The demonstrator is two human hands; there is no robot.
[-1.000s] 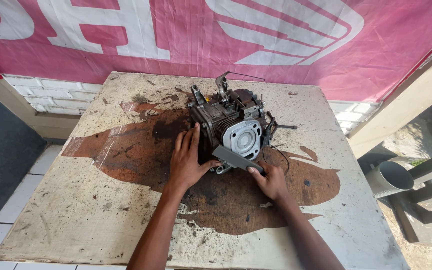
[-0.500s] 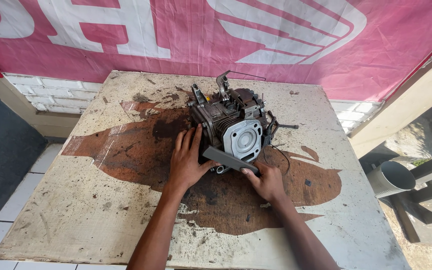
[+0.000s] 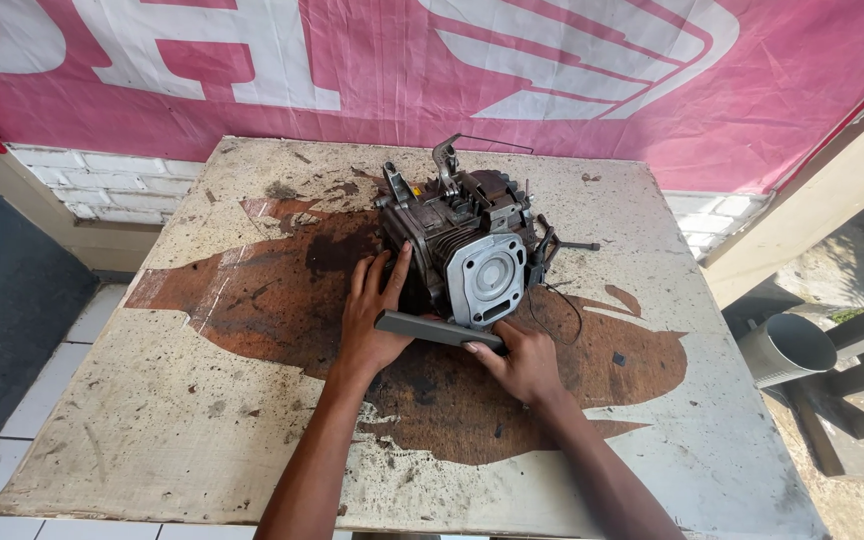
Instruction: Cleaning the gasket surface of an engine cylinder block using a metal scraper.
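Since 1 s ago, long flat grey metal bar (image 3: pixel 439 330) sits further left, under 1 grey finned engine block (image 3: pixel 462 245); right hand (image 3: pixel 520 362) pinches bar, left hand (image 3: pixel 377 310) lies flat & open on block, on stained white table (image 3: pixel 152 400).

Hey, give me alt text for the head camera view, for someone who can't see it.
A left hand braces a small grimy engine on a stained table, while the right hand holds a flat grey bar against its base. A pink banner hangs behind.
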